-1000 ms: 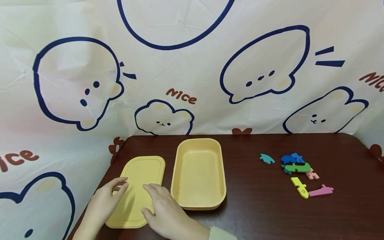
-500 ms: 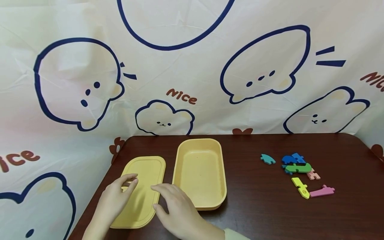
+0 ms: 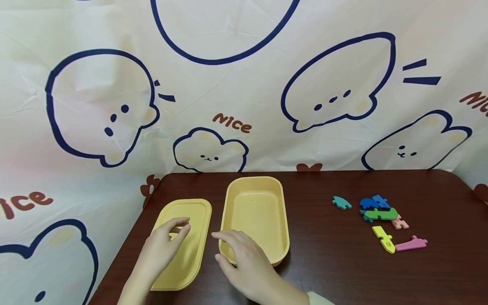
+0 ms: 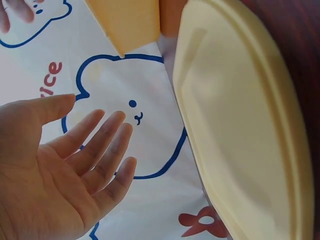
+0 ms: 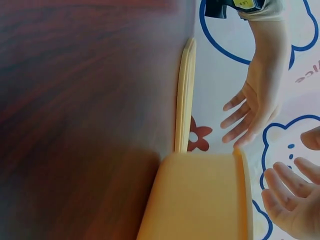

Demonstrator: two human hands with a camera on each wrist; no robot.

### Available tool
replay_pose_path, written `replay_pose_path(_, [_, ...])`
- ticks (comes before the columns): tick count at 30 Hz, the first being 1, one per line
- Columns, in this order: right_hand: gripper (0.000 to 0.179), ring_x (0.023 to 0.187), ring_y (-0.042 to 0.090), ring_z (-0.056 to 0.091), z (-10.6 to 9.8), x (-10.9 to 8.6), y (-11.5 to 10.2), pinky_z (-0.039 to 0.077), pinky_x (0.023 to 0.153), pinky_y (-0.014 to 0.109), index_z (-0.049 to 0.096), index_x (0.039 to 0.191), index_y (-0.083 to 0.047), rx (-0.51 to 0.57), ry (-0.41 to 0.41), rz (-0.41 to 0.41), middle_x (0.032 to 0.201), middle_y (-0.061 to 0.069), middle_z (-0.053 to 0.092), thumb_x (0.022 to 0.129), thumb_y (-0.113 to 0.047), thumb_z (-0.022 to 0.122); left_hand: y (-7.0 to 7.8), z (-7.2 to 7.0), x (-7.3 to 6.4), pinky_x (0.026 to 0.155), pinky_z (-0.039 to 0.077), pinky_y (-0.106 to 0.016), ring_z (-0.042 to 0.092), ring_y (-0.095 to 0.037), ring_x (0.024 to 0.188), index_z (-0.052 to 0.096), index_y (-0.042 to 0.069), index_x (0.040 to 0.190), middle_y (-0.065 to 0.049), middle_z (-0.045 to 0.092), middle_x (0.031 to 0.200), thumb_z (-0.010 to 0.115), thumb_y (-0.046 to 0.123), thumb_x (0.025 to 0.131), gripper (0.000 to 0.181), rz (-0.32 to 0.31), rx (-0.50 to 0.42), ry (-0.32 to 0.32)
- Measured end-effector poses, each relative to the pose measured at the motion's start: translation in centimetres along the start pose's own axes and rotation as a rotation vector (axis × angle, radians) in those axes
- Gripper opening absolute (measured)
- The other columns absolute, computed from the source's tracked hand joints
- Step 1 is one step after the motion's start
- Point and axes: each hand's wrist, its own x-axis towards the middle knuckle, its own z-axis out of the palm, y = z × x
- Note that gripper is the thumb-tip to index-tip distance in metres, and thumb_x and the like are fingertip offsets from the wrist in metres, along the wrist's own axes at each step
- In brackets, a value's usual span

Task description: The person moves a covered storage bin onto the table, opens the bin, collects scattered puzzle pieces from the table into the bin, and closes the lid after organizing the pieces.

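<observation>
My left hand hovers over the yellow lid, which lies flat on the left of the table. Its fingers are loosely bent and hold nothing; the left wrist view shows the bare palm beside the lid. My right hand is in the air at the near left corner of the yellow box, overlapping its rim in the head view. Relaxed and spread, its fingers hold nothing either. The box stands upright with nothing inside it.
Puzzle pieces lie at the right of the dark wooden table: a teal one, a green one on blue ones, a salmon one, a yellow one and a pink one. A printed cloth hangs behind.
Both hands have moved to the right: the left across the lid, the right from over the lid to the box's near corner. The lid, box and pieces stay in place.
</observation>
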Motion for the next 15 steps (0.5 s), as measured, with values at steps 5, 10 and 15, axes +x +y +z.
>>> replay_pose_path(5, [0.041,0.116,0.011,0.057,-1.0,-0.5,0.6,0.049,0.096,0.035,0.059,0.134,-0.017,0.003,0.008,0.023,0.127,-0.007,0.061,0.094,-0.014,0.069,0.6,0.5,0.1,0.093,0.049,-0.048,0.064,-0.022,0.108,0.066,0.013,0.129,-0.002,0.066,0.124,0.056,0.042,0.101,0.042,0.015,-0.023,-0.01])
replay_pose_path(10, [0.041,0.109,0.01,0.059,-2.0,-1.0,1.2,0.051,0.091,0.034,0.06,0.132,-0.017,-0.005,0.024,0.03,0.124,-0.008,0.062,0.093,-0.014,0.071,1.3,1.1,0.2,0.091,0.05,-0.049,0.064,-0.022,0.107,0.066,0.013,0.129,-0.003,0.067,0.123,0.058,0.038,0.101,0.038,0.02,-0.028,-0.026])
replay_pose_path(15, [0.041,0.105,0.01,0.06,-3.0,-1.5,1.6,0.052,0.087,0.035,0.061,0.131,-0.019,-0.029,0.032,0.04,0.122,-0.009,0.062,0.092,-0.014,0.072,1.8,2.0,0.3,0.089,0.05,-0.047,0.064,-0.02,0.105,0.067,0.013,0.127,-0.002,0.067,0.122,0.06,0.036,0.101,0.035,0.042,-0.023,-0.04])
